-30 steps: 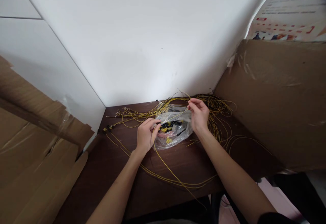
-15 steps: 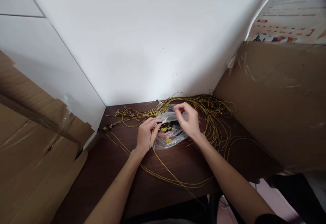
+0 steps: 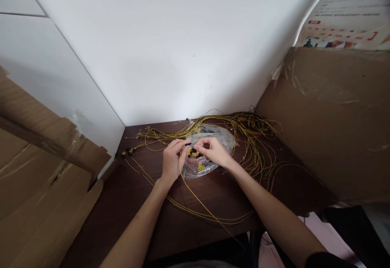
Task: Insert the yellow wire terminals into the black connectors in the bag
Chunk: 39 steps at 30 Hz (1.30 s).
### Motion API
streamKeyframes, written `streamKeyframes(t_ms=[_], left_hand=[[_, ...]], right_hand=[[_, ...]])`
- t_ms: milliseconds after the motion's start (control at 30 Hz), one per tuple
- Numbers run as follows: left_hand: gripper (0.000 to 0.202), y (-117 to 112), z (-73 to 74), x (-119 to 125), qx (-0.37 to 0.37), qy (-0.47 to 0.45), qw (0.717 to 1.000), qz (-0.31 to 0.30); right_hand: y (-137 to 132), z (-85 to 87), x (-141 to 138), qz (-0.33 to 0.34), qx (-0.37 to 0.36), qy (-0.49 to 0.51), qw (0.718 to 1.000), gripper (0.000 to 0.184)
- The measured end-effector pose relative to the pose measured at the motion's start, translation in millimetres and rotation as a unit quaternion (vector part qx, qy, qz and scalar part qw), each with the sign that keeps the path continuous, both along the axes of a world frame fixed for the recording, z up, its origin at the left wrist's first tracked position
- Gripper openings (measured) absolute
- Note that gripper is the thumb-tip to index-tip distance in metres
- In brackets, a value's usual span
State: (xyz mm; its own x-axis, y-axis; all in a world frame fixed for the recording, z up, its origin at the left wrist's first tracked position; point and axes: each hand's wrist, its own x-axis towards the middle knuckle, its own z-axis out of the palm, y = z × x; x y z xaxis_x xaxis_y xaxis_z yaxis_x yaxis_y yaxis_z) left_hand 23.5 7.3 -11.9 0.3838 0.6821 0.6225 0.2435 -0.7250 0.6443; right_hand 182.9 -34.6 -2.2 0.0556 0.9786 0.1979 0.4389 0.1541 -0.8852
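My left hand (image 3: 174, 157) is closed on a thin yellow and black wire (image 3: 195, 195) that trails down across the table. A small black piece (image 3: 188, 144) sticks out at its fingertips. My right hand (image 3: 210, 150) is pinched close to that piece; what lies between its fingertips, if anything, is too small to make out. Beneath both hands lies a clear plastic bag (image 3: 195, 173), with yellow connectors (image 3: 200, 166) and black parts showing in it.
A bundle of yellow and black wires (image 3: 252, 126) spreads along the back of the brown table (image 3: 122, 203). Two wires with connector ends (image 3: 128, 152) curve across the left. Cardboard walls (image 3: 332, 126) stand at both sides, with a white wall (image 3: 183, 48) behind.
My right hand has come down and left, bringing its fingertips close to those of my left hand. The left hand keeps its hold on the wire and has hardly moved.
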Motion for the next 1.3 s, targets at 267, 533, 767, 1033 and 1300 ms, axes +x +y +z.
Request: streamKeyframes(t_ms=[267,533,767,1033,1300], left_hand=[[0.017,-0.8,-0.8,2.4,-0.016,-0.001,1.0,-0.011],[0.017,-1.3,-5.0,3.6,-0.011,0.023,1.0,-0.011],[0.018,0.7,-3.5,0.6,0.002,0.035,0.999,0.025],[0.016,-1.1,-6.6,3.8,-0.006,0.02,1.0,-0.003],[0.017,0.4,-8.8,2.1,0.0,0.033,0.999,-0.008]], right_hand=[[-1.5,3.9,-0.9,-0.021,0.055,-0.039,0.997,0.02],[-1.6,2.8,-3.7,-0.02,0.061,-0.049,0.997,0.017],[-0.9,5.1,4.2,-0.038,0.049,-0.053,0.997,0.015],[-1.9,3.7,-0.8,-0.029,0.059,-0.034,0.997,0.014],[-0.6,1.7,0.2,-0.017,0.026,-0.026,0.999,0.015]])
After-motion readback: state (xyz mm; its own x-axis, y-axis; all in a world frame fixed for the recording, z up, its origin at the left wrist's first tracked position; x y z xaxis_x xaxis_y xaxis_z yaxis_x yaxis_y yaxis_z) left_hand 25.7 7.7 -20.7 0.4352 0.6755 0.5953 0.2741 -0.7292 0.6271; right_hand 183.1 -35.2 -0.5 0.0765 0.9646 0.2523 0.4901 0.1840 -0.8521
